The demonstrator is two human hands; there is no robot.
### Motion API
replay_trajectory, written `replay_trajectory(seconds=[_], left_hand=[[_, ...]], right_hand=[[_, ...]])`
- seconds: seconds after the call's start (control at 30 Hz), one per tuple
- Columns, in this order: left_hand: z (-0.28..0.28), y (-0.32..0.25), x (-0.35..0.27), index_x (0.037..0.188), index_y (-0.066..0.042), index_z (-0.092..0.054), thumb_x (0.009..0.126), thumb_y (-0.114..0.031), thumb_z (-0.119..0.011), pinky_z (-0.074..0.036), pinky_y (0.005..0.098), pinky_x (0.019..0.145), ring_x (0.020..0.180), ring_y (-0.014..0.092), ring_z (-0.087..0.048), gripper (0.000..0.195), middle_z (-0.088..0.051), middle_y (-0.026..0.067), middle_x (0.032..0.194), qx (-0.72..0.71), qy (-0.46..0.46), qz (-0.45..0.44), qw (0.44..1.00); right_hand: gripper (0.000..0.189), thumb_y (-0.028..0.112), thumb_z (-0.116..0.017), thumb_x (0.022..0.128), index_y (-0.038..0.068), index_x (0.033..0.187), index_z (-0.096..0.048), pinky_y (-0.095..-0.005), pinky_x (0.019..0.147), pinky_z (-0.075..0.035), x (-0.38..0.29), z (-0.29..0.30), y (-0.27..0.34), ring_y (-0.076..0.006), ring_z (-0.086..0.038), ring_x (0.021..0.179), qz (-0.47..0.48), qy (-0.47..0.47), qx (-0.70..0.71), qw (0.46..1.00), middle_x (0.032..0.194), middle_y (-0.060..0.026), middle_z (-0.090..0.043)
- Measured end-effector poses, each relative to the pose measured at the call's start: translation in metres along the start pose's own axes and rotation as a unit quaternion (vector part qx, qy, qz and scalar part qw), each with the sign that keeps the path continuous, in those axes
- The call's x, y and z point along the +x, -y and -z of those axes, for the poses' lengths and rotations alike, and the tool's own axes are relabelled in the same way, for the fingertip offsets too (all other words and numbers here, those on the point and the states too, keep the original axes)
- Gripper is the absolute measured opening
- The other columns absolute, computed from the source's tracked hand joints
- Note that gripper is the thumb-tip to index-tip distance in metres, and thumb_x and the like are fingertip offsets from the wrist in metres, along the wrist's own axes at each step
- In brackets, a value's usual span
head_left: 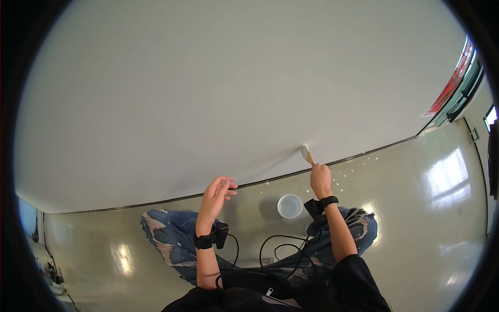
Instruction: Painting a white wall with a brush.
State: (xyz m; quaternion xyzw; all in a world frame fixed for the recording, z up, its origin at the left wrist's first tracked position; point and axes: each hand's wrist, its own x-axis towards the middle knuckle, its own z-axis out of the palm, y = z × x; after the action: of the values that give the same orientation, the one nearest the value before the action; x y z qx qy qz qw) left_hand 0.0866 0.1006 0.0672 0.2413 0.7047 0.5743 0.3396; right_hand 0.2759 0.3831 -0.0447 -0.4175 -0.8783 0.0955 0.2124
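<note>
My right hand [321,180] grips the handle of a paintbrush [307,154], whose bristle end touches the lower part of a white wall [249,97] just above the floor line. My left hand [219,192] is raised near the foot of the wall, fingers apart and slightly curled, with nothing in it. Between my hands and closer to me, a white plastic cup or small tub [289,206] stands on the floor; it seems to hold a pale liquid. A black band with a device sits on each of my wrists.
White drops dot the glossy floor [405,175] near the wall, mostly right of the tub. Black cables [269,243] loop over my lap between my bent legs in torn jeans [167,238]. A dark strip runs along the wall's foot. A red panel [450,91] and glazing stand far right.
</note>
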Motion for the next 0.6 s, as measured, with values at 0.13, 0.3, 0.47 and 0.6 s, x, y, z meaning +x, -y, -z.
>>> replay_trajectory(seconds=[0.13, 0.3, 0.47, 0.6], left_hand=[[0.003, 0.002, 0.001, 0.108, -0.007, -0.057, 0.099, -0.03, -0.045, -0.046, 0.027, 0.076, 0.088, 0.016, -0.064, 0.028, -0.065, 0.0067, 0.099, 0.009, 0.005, 0.011, 1.0], [0.003, 0.005, 0.002, 0.107, -0.007, -0.058, 0.099, -0.031, -0.046, -0.046, 0.0264, 0.074, 0.086, 0.015, -0.063, 0.028, -0.065, 0.0066, 0.098, -0.005, 0.001, 0.008, 1.0], [0.003, 0.004, -0.001, 0.106, -0.008, -0.058, 0.099, -0.031, -0.047, -0.045, 0.0256, 0.073, 0.084, 0.014, -0.063, 0.027, -0.066, 0.0064, 0.097, -0.01, -0.003, 0.004, 1.0], [-0.001, 0.003, 0.0, 0.106, -0.008, -0.058, 0.099, -0.031, -0.047, -0.045, 0.0256, 0.073, 0.084, 0.014, -0.063, 0.027, -0.066, 0.0063, 0.097, -0.006, 0.002, 0.004, 1.0]], right_hand=[[0.032, 0.014, -0.046, 0.095, -0.003, 0.072, -0.059, -0.0477, 0.055, -0.048, 0.0, 0.023, 0.019, -0.0415, -0.06, 0.061, -0.017, -0.024, 0.023, 0.999, 0.065, -0.0227, -0.06], [0.034, 0.021, -0.047, 0.098, -0.002, 0.074, -0.056, -0.0469, 0.05, -0.041, -0.002, 0.054, 0.043, -0.0411, -0.053, 0.055, -0.04, -0.072, 0.075, 0.994, 0.058, -0.022, -0.054], [0.039, 0.029, -0.043, 0.101, 0.005, 0.071, -0.047, -0.027, 0.038, -0.027, 0.006, 0.095, 0.066, -0.0114, -0.032, 0.039, -0.047, -0.081, 0.438, 0.894, 0.048, 0.0012, -0.035], [0.041, 0.034, -0.041, 0.102, 0.006, 0.072, -0.043, -0.0231, 0.038, -0.023, 0.017, 0.097, 0.063, -0.0047, -0.024, 0.042, -0.117, 0.01, 0.659, 0.743, 0.052, 0.0052, -0.026]])
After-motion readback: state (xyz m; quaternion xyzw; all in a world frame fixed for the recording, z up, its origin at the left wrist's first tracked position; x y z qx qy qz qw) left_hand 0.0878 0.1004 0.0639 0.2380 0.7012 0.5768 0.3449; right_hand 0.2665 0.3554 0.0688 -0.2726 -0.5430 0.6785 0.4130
